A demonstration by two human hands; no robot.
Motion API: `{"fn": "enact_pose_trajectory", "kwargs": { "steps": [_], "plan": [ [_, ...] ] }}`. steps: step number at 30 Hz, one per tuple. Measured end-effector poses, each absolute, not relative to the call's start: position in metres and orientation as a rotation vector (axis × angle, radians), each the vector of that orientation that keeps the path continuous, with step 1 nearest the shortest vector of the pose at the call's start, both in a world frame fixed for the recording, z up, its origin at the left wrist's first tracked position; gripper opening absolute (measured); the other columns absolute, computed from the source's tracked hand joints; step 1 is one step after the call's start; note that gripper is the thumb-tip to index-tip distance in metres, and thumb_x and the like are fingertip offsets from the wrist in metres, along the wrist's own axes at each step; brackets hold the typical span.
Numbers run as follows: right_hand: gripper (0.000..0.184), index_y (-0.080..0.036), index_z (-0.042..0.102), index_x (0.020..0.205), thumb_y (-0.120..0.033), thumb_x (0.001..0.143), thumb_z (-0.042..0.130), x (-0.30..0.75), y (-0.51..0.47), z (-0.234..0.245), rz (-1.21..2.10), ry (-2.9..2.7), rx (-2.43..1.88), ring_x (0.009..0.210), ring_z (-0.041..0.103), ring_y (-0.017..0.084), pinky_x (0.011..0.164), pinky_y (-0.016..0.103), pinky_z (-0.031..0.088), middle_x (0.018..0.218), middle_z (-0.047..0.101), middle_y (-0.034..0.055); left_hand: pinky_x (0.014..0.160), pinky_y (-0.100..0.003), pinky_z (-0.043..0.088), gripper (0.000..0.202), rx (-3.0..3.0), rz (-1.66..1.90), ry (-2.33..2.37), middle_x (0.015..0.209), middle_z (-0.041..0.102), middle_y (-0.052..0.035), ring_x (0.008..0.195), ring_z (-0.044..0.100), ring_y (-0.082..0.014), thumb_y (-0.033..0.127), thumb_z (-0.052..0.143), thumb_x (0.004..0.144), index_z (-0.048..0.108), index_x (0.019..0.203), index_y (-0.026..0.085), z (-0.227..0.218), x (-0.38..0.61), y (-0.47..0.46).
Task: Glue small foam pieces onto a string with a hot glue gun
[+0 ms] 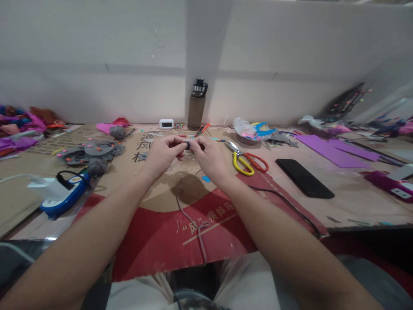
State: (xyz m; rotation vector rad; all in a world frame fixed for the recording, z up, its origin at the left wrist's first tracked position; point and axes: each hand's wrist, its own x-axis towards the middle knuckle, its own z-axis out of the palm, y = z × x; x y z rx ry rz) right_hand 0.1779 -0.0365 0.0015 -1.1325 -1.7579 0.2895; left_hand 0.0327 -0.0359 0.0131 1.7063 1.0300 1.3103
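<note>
My left hand (165, 151) and my right hand (209, 156) meet over the middle of the cardboard sheet (167, 183), fingertips nearly touching. Between them is a small dark grey piece (187, 145), pinched by both hands; it may be felt, but the fingers cover most of it. A grey cord (185, 211) runs down the red part of the cardboard below my hands. Just right of my right hand lie scissors (247, 159) with one yellow and one red handle. A small blue scrap (205, 178) rests under my right wrist.
A bottle (196, 110) stands against the wall beside a small white digital display (167, 124). To the left are grey felt pieces (97, 148) with pink pins and a blue power strip (69, 196). A black phone (304, 177), purple sheets (335, 150) and a bowl (251, 138) lie right.
</note>
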Motion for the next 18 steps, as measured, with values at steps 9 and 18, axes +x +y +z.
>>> {"fn": "enact_pose_trajectory", "kwargs": {
  "steps": [9, 18],
  "plan": [
    [0.028, -0.019, 0.056, 0.065, -0.033, 0.086, 0.045, 0.1807, -0.0344, 0.0006, 0.305, -1.767, -1.138, 0.062, 0.046, 0.012, 0.059, 0.027, 0.031, 0.062, 0.055, 0.0, 0.055, -0.024, 0.047, 0.016, 1.663, 1.228, 0.989, 0.061, 0.063, -0.0026, 0.053, 0.056, -0.0104, 0.026, 0.065, 0.069, 0.067, 0.079, 0.014, 0.0145, 0.0342, -0.037],
    [0.024, -0.019, 0.051, 0.069, -0.033, 0.088, 0.042, 0.1741, -0.0404, 0.0012, 0.393, -1.795, -1.068, 0.064, 0.047, 0.012, 0.06, 0.026, 0.032, 0.066, 0.054, -0.0009, 0.045, -0.02, 0.042, 0.008, 1.765, 1.321, 1.158, 0.054, 0.06, -0.0008, 0.044, 0.053, -0.0093, 0.023, 0.062, 0.071, 0.065, 0.07, 0.015, 0.0149, 0.0319, -0.0376]
  ]
}}
